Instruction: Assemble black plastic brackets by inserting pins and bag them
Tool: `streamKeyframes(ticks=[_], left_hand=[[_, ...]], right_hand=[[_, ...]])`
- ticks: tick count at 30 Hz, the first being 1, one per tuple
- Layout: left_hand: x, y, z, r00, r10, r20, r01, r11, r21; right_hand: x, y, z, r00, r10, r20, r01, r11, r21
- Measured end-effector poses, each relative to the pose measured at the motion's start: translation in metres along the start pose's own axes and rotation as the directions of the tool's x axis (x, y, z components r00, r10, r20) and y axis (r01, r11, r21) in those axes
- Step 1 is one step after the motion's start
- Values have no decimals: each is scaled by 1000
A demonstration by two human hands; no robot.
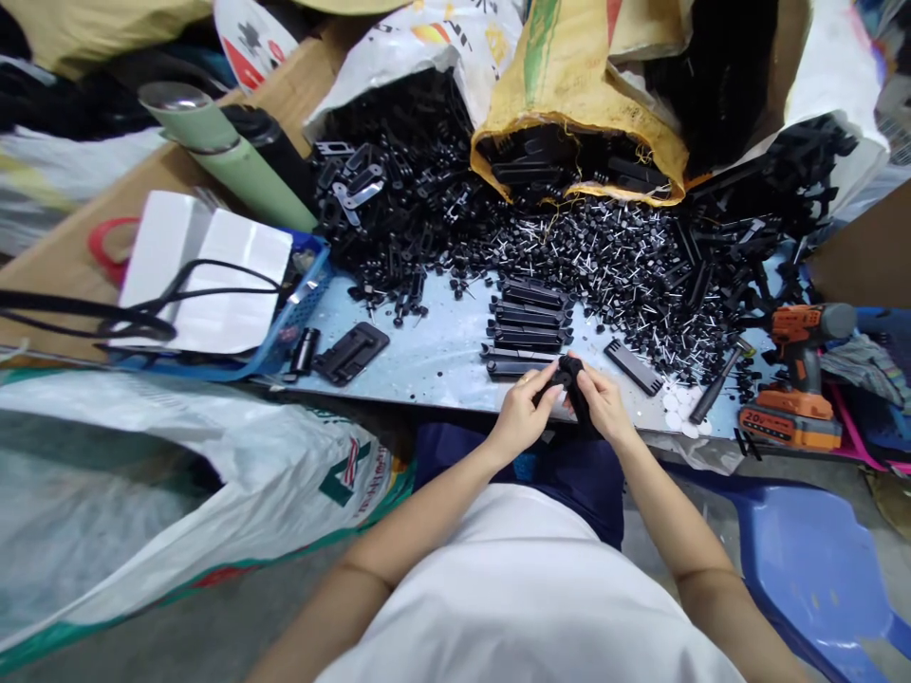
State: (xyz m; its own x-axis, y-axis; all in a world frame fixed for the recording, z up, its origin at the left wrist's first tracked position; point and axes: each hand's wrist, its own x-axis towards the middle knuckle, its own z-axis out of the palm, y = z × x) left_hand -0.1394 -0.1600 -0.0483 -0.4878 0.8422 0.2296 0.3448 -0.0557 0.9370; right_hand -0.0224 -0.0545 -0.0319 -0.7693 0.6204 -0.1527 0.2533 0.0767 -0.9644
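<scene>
Both my hands meet at the table's front edge around a black plastic part (567, 372). My left hand (523, 413) pinches its left side between thumb and fingers. On its right side my right hand (604, 403) is closed, and a dark length of the part hangs below between the hands. The palms hide much of its shape. Just behind my left hand lies a row of several long black plastic pieces (530, 327). A single flat black piece with slotted ends (633, 367) rests to the right of my right hand.
Heaps of small black pieces with metal pins (604, 256) cover the table's back. A yellow sack (569, 85) opens onto them. At right are a hammer (715, 389) and an orange cordless drill (797, 379). A blue basket (285, 332) and a black tray-like part (352, 353) sit left.
</scene>
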Motion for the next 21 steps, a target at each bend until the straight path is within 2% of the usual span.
streamKeyframes(ticks=[3, 6, 11, 14, 16, 18, 20, 21], left_hand=[[-2, 3, -4, 999, 29, 13, -30, 995, 94], [-6, 6, -2, 997, 54, -57, -46, 988, 148], [-6, 12, 11, 947, 127, -294, -84, 984, 157], [-4, 9, 12, 944, 147, -295, -114, 985, 126], [-6, 0, 13, 959, 54, -278, -44, 998, 45], [-12, -14, 17, 957, -132, -259, 113, 990, -89], [-22, -30, 19, 929, -297, -223, 259, 949, -182], [-27, -37, 19, 918, -339, -206, 304, 935, -182]], right_hand=[[3, -3, -7, 983, -163, 85, 173, 975, -139], [4, -3, -9, 950, -278, 140, 307, 915, -264], [-3, 0, 12, 944, -329, 20, 317, 887, -335], [-5, 2, 25, 938, -348, -1, 321, 867, -382], [-2, 4, 26, 937, -345, 46, 330, 839, -431], [7, 5, 17, 941, -316, 121, 331, 783, -527], [22, 4, -7, 949, -294, 116, 297, 703, -647], [32, 3, -25, 952, -301, 57, 252, 665, -703]])
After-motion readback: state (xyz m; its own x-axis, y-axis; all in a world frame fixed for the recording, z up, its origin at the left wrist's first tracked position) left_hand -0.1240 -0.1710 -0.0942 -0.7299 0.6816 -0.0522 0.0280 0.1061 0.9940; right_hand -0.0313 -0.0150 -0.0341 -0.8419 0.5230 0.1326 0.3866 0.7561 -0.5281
